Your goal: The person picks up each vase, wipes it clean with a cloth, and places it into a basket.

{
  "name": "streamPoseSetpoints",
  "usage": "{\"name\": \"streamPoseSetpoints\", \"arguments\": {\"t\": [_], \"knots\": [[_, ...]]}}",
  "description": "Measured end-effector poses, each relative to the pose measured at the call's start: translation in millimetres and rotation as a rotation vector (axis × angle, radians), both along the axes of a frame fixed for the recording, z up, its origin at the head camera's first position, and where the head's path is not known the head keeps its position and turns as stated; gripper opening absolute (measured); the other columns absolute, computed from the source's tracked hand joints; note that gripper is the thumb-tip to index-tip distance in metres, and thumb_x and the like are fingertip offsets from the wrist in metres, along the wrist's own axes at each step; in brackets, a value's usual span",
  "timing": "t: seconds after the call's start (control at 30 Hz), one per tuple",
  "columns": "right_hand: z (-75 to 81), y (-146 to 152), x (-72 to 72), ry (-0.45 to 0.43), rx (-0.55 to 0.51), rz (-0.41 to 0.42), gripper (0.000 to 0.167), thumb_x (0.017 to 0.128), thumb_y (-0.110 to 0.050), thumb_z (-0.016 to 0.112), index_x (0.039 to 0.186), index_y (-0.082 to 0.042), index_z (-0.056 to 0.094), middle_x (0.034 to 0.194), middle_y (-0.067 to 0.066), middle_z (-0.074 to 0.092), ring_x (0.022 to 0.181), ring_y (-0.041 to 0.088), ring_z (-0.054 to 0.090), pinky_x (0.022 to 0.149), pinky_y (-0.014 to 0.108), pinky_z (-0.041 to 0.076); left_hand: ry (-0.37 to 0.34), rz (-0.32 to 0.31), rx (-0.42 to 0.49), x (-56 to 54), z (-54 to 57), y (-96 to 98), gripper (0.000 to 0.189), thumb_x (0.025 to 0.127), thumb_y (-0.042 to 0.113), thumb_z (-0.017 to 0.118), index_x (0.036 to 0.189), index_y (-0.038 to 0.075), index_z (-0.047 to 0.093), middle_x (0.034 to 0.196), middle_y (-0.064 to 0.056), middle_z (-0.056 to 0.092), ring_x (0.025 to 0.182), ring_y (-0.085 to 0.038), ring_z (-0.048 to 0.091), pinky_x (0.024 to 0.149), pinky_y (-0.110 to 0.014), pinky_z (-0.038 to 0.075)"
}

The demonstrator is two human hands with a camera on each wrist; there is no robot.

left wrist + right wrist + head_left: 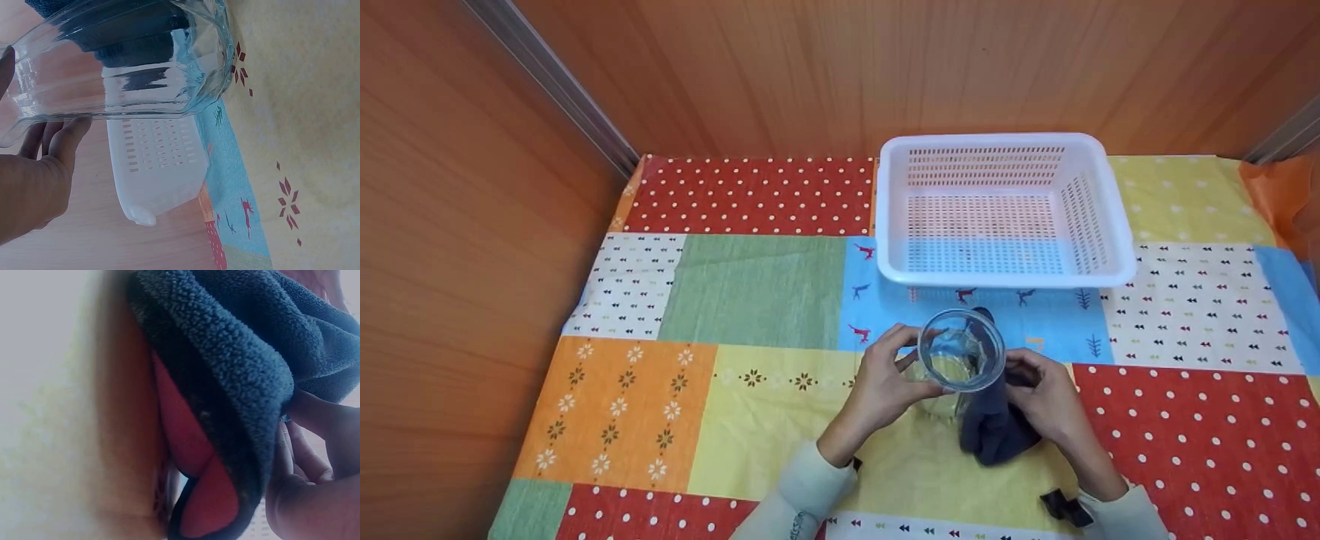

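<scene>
On a patchwork-covered worktop [765, 292], the left hand [883, 379] holds its grip curved round a glass jar [949, 356]. The right hand [1048, 397] pinches a dark cloth [994, 424] beside it

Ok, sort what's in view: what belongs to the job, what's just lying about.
In the job:
jar, held by the left hand
cloth, held by the right hand

Seemingly just lying about:
basket, untouched beyond the hands
tablecloth, spread beneath
</scene>
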State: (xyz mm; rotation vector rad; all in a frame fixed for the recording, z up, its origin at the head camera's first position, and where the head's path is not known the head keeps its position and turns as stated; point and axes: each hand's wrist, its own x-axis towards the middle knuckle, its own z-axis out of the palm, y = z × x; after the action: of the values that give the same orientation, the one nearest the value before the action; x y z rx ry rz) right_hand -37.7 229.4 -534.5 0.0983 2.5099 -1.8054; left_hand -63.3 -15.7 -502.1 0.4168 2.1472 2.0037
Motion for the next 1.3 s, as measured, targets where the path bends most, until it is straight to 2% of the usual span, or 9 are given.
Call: {"name": "streamPoseSetpoints", "arguments": {"t": [0.33,0.57,0.77,0.9,1.13,1.3], "knots": [[4.4,-3,1.3,-0.012,0.002,-0.01,0.034,0.086,0.02,0.072,0.117,0.008,0.073,0.105,0.018,0.077,0.088,0.002,0.07,0.079,0.013,0.057,-0.016,0.011,-0.013,0.9,0.6,0.4,0.055,0.075,-0.001,0.094,0.125,0.008,0.074,0.119,-0.004,0.066,0.116,-0.021,0.062,0.107,-0.033,0.054],[15.3,-7,2.5,0.013,0.03,-0.018,0.031,0.086,0.018,0.073,0.115,0.006,0.075,0.102,0.015,0.076,0.087,0.002,0.068,0.078,0.013,0.057,-0.011,0.007,-0.015,0.8,1.4,-0.1,0.054,0.075,-0.001,0.093,0.125,0.008,0.073,0.119,-0.005,0.066,0.116,-0.021,0.062,0.107,-0.033,0.055],[30.1,-10,5.8,0.106,0.031,-0.02,0.032,0.085,0.018,0.076,0.114,0.004,0.077,0.102,0.011,0.075,0.089,0.003,0.068,0.079,0.013,0.059,-0.012,-0.002,-0.008,0.1,1.9,-0.5,0.054,0.077,0.001,0.093,0.126,0.009,0.073,0.12,-0.005,0.066,0.119,-0.034,0.062,0.109,-0.038,0.054],[37.8,-12,7.8,0.123,0.002,-0.027,0.035,0.085,0.02,0.075,0.115,0.003,0.077,0.104,0.005,0.074,0.092,0.006,0.069,0.08,0.017,0.061,-0.006,-0.007,-0.001,-0.1,1.5,-0.4,0.054,0.077,0.001,0.093,0.126,0.009,0.073,0.121,-0.006,0.066,0.12,-0.039,0.061,0.109,-0.039,0.054],[32.4,-9,7.2,0.133,-0.006,-0.017,0.034,0.083,0.023,0.073,0.111,0.004,0.078,0.1,-0.002,0.074,0.094,0.006,0.07,0.082,0.018,0.061,0.003,-0.006,-0.01,-0.5,0.3,-0.3,0.054,0.077,0.001,0.093,0.126,0.008,0.073,0.121,-0.007,0.066,0.118,-0.036,0.062,0.108,-0.041,0.054],[23.8,-7,5.3,0.184,0.015,-0.01,0.03,0.08,0.024,0.076,0.102,0.003,0.079,0.093,-0.007,0.074,0.092,0.004,0.068,0.084,0.018,0.061,0.002,0.003,-0.005,-0.3,0.8,0.2,0.054,0.075,0.001,0.094,0.124,0.008,0.074,0.12,-0.005,0.066,0.116,-0.024,0.063,0.108,-0.037,0.055]]}}
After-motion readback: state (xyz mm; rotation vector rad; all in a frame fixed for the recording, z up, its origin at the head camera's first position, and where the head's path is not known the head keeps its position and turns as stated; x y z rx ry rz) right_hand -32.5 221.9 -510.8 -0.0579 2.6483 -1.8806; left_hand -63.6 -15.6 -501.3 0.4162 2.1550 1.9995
